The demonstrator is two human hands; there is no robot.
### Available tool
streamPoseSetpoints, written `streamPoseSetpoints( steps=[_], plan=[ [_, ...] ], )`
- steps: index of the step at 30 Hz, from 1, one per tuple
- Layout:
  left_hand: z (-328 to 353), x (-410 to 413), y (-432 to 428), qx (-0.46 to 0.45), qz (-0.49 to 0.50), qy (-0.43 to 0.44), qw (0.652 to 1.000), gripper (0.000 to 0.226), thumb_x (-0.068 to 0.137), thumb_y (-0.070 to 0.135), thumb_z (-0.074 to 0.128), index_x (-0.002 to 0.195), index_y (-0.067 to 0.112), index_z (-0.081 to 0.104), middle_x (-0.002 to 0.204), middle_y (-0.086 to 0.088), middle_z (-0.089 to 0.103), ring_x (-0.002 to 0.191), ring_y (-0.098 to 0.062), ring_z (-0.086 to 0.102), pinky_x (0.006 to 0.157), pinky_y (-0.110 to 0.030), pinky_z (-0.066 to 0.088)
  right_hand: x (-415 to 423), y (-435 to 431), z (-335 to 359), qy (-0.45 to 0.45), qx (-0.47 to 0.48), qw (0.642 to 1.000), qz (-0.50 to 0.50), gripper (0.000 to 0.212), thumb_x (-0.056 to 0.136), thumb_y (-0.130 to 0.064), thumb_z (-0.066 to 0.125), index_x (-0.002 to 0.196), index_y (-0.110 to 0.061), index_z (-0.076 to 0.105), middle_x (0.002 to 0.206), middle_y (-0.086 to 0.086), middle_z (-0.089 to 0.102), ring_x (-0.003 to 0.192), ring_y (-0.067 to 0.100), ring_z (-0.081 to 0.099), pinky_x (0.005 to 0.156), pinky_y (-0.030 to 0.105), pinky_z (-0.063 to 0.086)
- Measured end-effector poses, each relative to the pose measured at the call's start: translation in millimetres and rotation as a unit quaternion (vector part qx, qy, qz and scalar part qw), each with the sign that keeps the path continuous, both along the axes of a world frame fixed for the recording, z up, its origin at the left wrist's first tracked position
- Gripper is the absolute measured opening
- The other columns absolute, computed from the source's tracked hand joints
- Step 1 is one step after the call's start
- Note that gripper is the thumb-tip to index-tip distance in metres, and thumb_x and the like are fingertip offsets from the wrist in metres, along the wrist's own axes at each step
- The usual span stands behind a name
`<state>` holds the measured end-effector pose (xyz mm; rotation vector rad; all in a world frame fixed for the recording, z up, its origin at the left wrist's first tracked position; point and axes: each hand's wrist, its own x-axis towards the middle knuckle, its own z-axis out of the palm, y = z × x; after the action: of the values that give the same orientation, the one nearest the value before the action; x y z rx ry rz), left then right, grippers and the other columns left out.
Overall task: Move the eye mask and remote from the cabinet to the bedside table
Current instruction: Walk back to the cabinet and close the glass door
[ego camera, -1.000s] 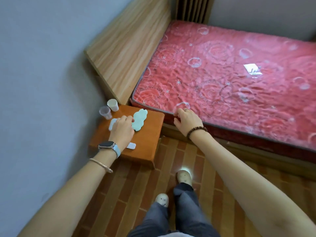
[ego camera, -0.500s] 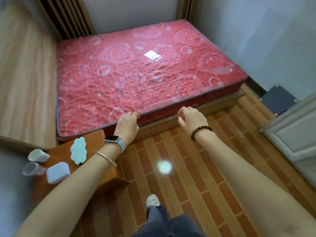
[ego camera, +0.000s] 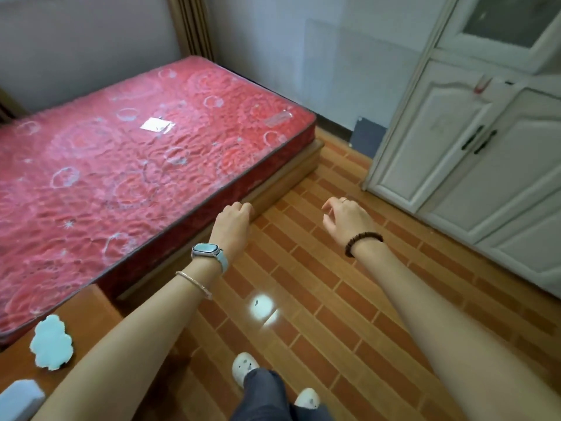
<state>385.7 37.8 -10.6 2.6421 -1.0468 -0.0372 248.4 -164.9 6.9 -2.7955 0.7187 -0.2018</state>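
Left grip (ego camera: 233,220) and right grip (ego camera: 346,220) hang loosely curled, empty — the eye mask (ego camera: 51,341) lies on the bedside worktop (ego camera: 91,308) just beside the left forearm (ego camera: 145,326), which could brush it off.

A red quilted mattress (ego camera: 136,183) with pale swirl patterns fills the left side, a small shiny label (ego camera: 157,126) lying on its top. It rests on a low wooden bed base (ego camera: 282,180). The floor (ego camera: 334,262) is orange-brown brick-pattern tile, with one bright glare spot (ego camera: 261,305). A striped curtain (ego camera: 192,25) hangs in the far corner, and a dark panel (ego camera: 368,138) (too blurred to identify) leans against the pale wall (ego camera: 273,56).
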Motion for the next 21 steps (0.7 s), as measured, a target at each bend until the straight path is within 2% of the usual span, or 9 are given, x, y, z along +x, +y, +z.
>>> streamPoseSetpoints(
  steps=[9,21],
  plan=[
    [11,-75,-89,-0.005,-0.137,-0.018,0.990,0.027,0.076,-0.004,0.050,0.102,0.003,0.056,0.093,-0.016,0.055,0.087,-0.038,0.052,0.073,-0.046,0.044,-135,-48,12,-0.022,0.000,0.988,-0.151,0.019,0.093,-0.026,0.053,0.109,-0.020,0.061,0.104,0.002,0.064,0.099,0.023,0.060,0.080,0.034,0.050],
    [15,-171,-243,-0.011,-0.340,-0.007,0.940,0.036,0.080,-0.003,0.051,0.114,0.005,0.057,0.106,-0.016,0.058,0.097,-0.037,0.053,0.081,-0.044,0.045,-280,-111,21,-0.020,0.005,0.933,-0.358,0.018,0.093,-0.025,0.054,0.110,-0.021,0.061,0.108,-0.001,0.064,0.102,0.020,0.059,0.081,0.033,0.051]
  ],
)
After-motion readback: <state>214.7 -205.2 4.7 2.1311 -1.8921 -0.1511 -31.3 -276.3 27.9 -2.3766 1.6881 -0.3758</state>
